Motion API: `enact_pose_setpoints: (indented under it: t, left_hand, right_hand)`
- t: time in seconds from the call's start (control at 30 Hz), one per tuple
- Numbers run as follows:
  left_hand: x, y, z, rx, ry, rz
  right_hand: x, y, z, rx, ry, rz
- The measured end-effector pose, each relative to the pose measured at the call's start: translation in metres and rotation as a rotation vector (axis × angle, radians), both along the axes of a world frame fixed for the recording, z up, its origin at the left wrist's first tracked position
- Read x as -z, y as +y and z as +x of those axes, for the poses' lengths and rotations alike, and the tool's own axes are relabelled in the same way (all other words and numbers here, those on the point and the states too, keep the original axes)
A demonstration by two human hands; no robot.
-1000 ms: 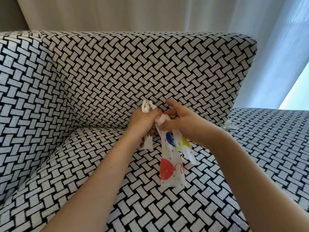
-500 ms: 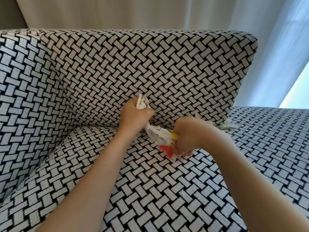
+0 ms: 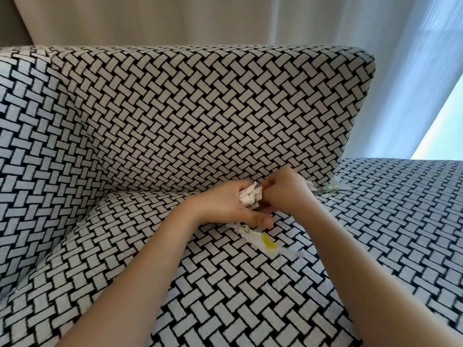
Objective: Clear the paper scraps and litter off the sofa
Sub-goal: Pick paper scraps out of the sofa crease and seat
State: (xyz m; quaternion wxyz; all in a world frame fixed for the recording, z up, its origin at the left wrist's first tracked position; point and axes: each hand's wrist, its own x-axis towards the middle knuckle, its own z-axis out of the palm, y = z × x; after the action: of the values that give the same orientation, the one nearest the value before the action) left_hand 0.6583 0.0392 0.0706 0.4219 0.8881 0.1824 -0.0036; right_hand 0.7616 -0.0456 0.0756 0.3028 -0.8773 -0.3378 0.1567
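Paper wad (image 3: 250, 196) sits crumpled between both hands, just over the sofa (image 3: 225, 284) seat by the backrest crease. Left hand (image 3: 225, 206) grips it from nine o'clock, fingers (image 3: 238, 187) curled round it; right hand (image 3: 285, 194) pinches it from three o'clock. Its printed tail (image 3: 263, 239) trails toward five o'clock onto the seat, under the left hand. Loose scraps (image 3: 323, 187) lie at three o'clock, nearer the right hand

My left hand (image 3: 225, 204) and right hand (image 3: 285, 194) meet near the sofa seat's (image 3: 225, 296) back edge, the paper wad (image 3: 250, 195) between them. A wrapper (image 3: 260, 239) lies just before my left hand. Scraps (image 3: 323, 187) sit right of my right hand, at the back cushion's (image 3: 200, 108) lower right corner.
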Motion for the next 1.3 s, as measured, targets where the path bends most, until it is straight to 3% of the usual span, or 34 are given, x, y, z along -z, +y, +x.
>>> enact_pose_setpoints:
  t: [0.1,0.17,0.23,0.3,0.33,0.4,0.47,0.53,0.67,0.8,0.9,1.0,1.13,1.2,1.3]
  left_hand:
    - [0.008,-0.002,0.005,-0.126,-0.120,0.042]
    - [0.011,-0.001,0.007,-0.214,-0.212,0.112]
    - [0.012,0.003,0.007,-0.322,-0.310,0.178]
    - [0.009,0.010,0.006,-0.440,-0.411,0.152]
    - [0.008,0.014,0.005,-0.499,-0.470,0.111]
    - [0.005,0.021,0.003,-0.583,-0.571,0.052]
    - [0.000,0.026,0.001,-0.556,-0.593,0.039]
    - [-0.005,0.024,-0.003,-0.382,-0.488,0.041]
    - [-0.012,0.007,-0.011,0.008,-0.128,-0.068]
    - [-0.015,-0.008,-0.009,0.235,0.209,0.118]
    - [-0.017,-0.014,-0.007,0.269,0.307,0.246]
    - [-0.020,-0.010,-0.011,0.232,0.291,0.133]
    - [-0.013,0.001,-0.008,-0.096,-0.027,0.101]
    - [-0.006,0.002,-0.001,-0.273,-0.187,0.180]
    - [0.006,0.002,0.007,-0.364,-0.242,0.363]
  right_hand:
    - [-0.004,-0.004,-0.002,-0.104,0.337,0.073]
    - [-0.012,-0.010,0.000,-0.116,0.628,0.266]
    - [-0.021,-0.015,0.005,-0.050,0.727,0.452]
    - [-0.024,-0.018,0.011,0.009,0.552,0.531]
    - [-0.023,-0.020,0.017,0.022,0.315,0.477]
    - [-0.015,-0.023,0.020,-0.042,-0.170,0.225]
    - [-0.006,-0.023,0.017,-0.148,-0.402,-0.030]
    - [0.002,-0.017,0.011,-0.216,-0.529,-0.171]
    - [0.013,-0.007,0.008,-0.169,-0.582,-0.171]
    - [0.025,-0.004,0.012,-0.149,-0.659,-0.072]
    - [0.028,-0.004,0.017,-0.171,-0.543,0.021]
    - [0.022,-0.007,0.019,-0.102,-0.337,0.186]
    - [0.009,-0.011,0.019,0.022,-0.093,0.490]
    - [0.005,-0.010,0.021,0.092,0.135,0.614]
    - [0.002,-0.011,0.026,0.138,0.354,0.735]
